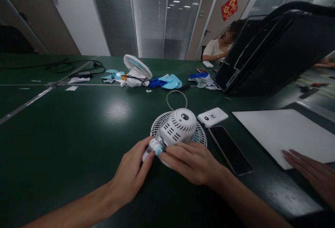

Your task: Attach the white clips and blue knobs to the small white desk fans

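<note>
A small white fan [175, 130] lies face down on the green table, its round grille [157, 123] underneath and its vented motor housing on top. My left hand [131, 167] is closed around the white clip or base [146, 154] at the fan's near side. With thumb and fingers, my right hand [195, 161] grips the light blue knob [158, 150] at the joint between base and housing. Its knuckles are close to the housing. My right fingers partly cover the near part of the grille.
Right of the fan are a white power bank [213, 117], a dark phone [231, 150] and a white board [285, 130] with another person's hand [311, 172] on it. Behind stand a second fan [137, 71], blue blades [171, 81], gloves [201, 79] and a large black case [274, 53]. Another person sits beyond.
</note>
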Motion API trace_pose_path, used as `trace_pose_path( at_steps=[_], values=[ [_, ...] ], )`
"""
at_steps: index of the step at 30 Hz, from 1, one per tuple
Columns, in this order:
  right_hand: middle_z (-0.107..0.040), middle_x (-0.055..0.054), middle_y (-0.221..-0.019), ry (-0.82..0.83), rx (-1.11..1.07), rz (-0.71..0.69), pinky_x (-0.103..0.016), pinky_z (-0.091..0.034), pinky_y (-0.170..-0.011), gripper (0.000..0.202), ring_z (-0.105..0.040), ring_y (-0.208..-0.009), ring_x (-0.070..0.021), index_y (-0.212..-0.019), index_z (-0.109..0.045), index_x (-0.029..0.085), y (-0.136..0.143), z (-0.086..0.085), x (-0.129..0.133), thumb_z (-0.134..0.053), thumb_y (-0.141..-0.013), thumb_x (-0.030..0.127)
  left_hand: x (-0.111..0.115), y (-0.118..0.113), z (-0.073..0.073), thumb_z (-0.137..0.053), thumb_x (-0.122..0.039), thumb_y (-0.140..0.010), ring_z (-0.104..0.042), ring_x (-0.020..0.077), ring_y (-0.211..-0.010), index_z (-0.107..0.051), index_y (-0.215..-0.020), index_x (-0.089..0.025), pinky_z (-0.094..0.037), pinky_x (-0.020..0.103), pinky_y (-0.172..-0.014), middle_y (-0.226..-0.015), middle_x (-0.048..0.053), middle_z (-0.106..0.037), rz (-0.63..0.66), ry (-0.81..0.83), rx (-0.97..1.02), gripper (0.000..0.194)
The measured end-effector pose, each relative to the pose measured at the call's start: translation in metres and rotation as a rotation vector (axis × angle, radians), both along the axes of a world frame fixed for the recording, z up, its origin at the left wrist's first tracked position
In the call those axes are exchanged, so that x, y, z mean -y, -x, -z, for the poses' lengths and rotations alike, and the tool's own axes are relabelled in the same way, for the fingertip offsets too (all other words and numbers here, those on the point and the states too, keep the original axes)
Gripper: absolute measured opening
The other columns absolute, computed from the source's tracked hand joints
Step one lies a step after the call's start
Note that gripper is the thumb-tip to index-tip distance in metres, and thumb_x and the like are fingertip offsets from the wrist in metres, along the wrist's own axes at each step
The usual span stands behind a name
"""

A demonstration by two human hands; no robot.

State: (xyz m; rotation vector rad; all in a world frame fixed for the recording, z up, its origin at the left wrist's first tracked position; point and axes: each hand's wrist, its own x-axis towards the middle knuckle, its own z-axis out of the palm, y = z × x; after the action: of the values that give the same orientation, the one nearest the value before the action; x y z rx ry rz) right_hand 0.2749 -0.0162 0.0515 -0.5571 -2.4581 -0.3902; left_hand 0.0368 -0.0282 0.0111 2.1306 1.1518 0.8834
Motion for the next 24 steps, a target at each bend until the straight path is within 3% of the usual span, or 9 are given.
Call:
trace_pose_path(
  at_steps=[5,10,14,17,24],
  values=[
    [-0.067,0.000,-0.082,-0.028,-0.057,0.128,-0.030,-0.039,-0.055,0.007,-0.058,-0.069,-0.0121,-0.097,-0.068,0.017,0.012,0.011,0.003,-0.063,-0.094,0.021,0.002,0.000,0.000,-0.042,-0.027,-0.105,-0.067,0.0230,-0.105,-0.046,-0.136,-0.025,-0.055,0.036,-0.091,-0.123,0.008,-0.067,0.013,-0.010,-0.005,0.032],
    [-0.060,0.002,-0.068,-0.028,-0.073,0.269,-0.032,-0.036,-0.052,0.013,-0.055,-0.063,-0.0121,-0.078,-0.065,0.019,0.026,0.016,0.013,-0.065,-0.091,0.022,0.002,0.000,0.001,-0.042,-0.027,-0.105,-0.066,0.0235,-0.106,-0.046,-0.136,-0.026,-0.054,0.037,-0.091,-0.121,0.008,-0.067,0.003,0.008,-0.011,0.031],
    [-0.066,0.001,-0.080,-0.041,-0.070,0.193,-0.030,-0.040,-0.056,0.006,-0.057,-0.069,-0.0122,-0.095,-0.068,0.018,0.018,0.009,0.013,-0.064,-0.091,0.021,0.001,0.000,0.001,-0.042,-0.029,-0.105,-0.066,0.0240,-0.107,-0.046,-0.136,-0.025,-0.054,0.037,-0.093,-0.123,0.008,-0.066,-0.003,0.015,-0.005,0.032],
    [-0.069,0.000,-0.095,-0.071,0.022,0.063,-0.029,-0.040,-0.056,0.024,-0.058,-0.074,-0.0117,-0.117,-0.065,0.020,0.006,0.003,0.008,-0.061,-0.093,0.017,0.002,0.000,0.002,-0.042,-0.029,-0.105,-0.066,0.0241,-0.110,-0.046,-0.137,-0.026,-0.054,0.037,-0.094,-0.127,0.008,-0.066,-0.009,0.021,0.005,0.032],
    [-0.069,0.001,-0.089,-0.082,0.003,0.123,-0.030,-0.041,-0.055,0.009,-0.058,-0.073,-0.0119,-0.102,-0.068,0.019,0.006,0.009,0.002,-0.064,-0.094,0.021,0.001,0.000,0.003,-0.042,-0.028,-0.104,-0.067,0.0237,-0.105,-0.046,-0.136,-0.026,-0.056,0.037,-0.090,-0.122,0.008,-0.067,0.000,-0.021,-0.022,0.032]
  ],
)
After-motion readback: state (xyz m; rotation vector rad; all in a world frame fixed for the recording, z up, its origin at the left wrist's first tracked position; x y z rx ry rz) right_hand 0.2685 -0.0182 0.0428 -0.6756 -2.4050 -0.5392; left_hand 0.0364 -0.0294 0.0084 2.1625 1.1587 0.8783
